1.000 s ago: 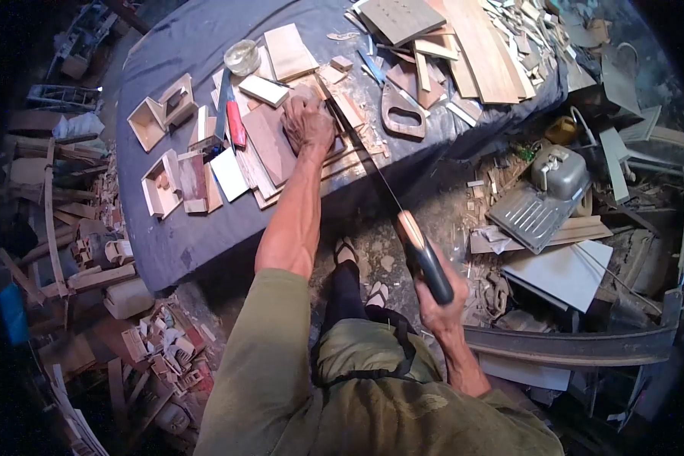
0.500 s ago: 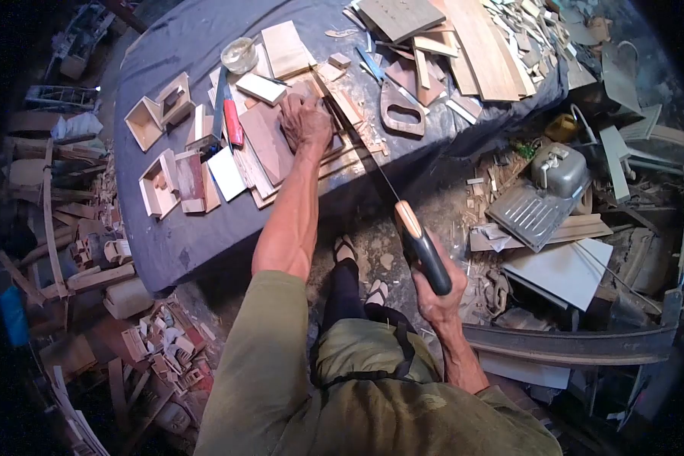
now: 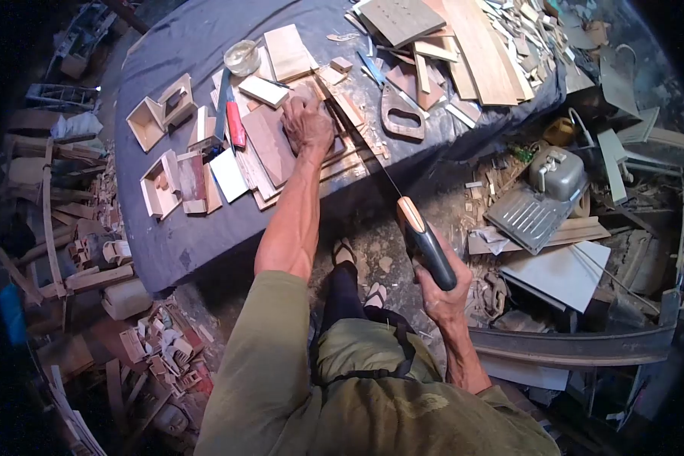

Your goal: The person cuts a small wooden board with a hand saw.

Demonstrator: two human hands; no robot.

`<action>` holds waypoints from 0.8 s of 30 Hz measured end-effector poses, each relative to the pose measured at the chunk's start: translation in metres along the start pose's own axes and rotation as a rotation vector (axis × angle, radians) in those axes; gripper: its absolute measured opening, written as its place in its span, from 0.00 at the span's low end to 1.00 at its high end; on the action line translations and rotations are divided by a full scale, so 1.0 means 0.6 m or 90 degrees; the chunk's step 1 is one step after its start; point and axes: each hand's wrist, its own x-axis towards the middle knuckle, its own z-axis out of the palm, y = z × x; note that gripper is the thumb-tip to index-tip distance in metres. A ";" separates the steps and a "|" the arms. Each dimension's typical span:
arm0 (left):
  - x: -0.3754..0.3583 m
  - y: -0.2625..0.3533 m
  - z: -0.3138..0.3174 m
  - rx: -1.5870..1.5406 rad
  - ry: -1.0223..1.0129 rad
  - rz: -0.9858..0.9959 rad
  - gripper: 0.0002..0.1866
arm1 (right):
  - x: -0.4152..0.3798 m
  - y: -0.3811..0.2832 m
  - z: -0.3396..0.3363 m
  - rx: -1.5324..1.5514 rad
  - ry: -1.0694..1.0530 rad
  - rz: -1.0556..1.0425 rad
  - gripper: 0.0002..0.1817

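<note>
left arm stretched forward, left hand [image 3: 308,121] pressed flat, palm down; right hand [image 3: 441,285] fisted, elbow bent back

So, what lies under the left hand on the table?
The left hand presses flat on a brown wooden board, which lies on a stack of thin wood pieces. The part of the board beneath the palm is covered, so it cannot be seen.

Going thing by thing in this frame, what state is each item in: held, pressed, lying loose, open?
Left hand: flat, pressing on the wood pieces.
Right hand: closed round the saw handle.
Saw: held, blade angled into the wood at the table edge.
Spare saw handle: lying loose on the table.
Small wooden boxes: open, upright.
Red-handled tool: lying flat, untouched.
</note>
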 end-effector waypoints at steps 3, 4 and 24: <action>0.002 0.004 -0.007 -0.014 -0.035 -0.026 0.08 | -0.002 -0.015 -0.003 0.023 0.003 0.031 0.31; 0.002 0.005 -0.008 -0.014 -0.032 -0.030 0.08 | -0.001 -0.017 -0.001 0.027 0.007 0.030 0.30; 0.003 0.019 -0.028 0.020 -0.056 -0.031 0.10 | -0.033 -0.046 -0.016 -0.018 0.092 -0.067 0.31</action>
